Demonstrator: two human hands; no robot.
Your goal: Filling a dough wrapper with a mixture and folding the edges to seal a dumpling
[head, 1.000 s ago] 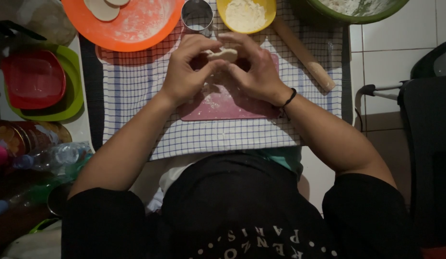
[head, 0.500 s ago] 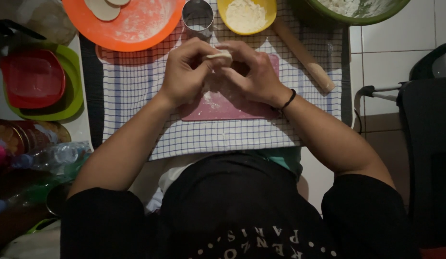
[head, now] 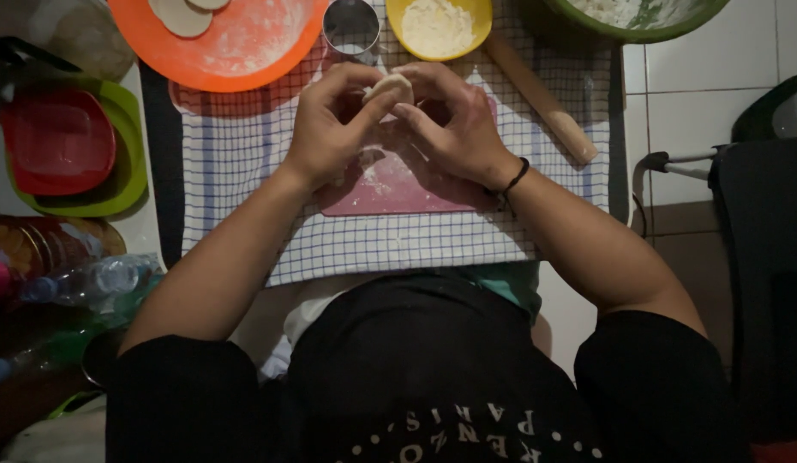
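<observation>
A small pale piece of dough (head: 392, 86) is pinched between the fingertips of both hands, held just above a floured pink board (head: 398, 184). My left hand (head: 330, 129) grips it from the left, my right hand (head: 454, 124) from the right, a black band on that wrist. The board lies on a white checked cloth (head: 270, 231). Most of the dough is hidden by my fingers.
Along the far edge stand an orange plate (head: 244, 47) with dough discs, a round metal cutter (head: 351, 26), a yellow bowl of flour (head: 437, 26), a wooden rolling pin (head: 544, 99) and a green bowl (head: 638, 17). Red and green dishes (head: 64, 146) and plastic bottles (head: 90, 279) sit left.
Both hands have lifted the dough slightly toward the far edge and closed tighter around it; the fingers keep working it. Everything else is still.
</observation>
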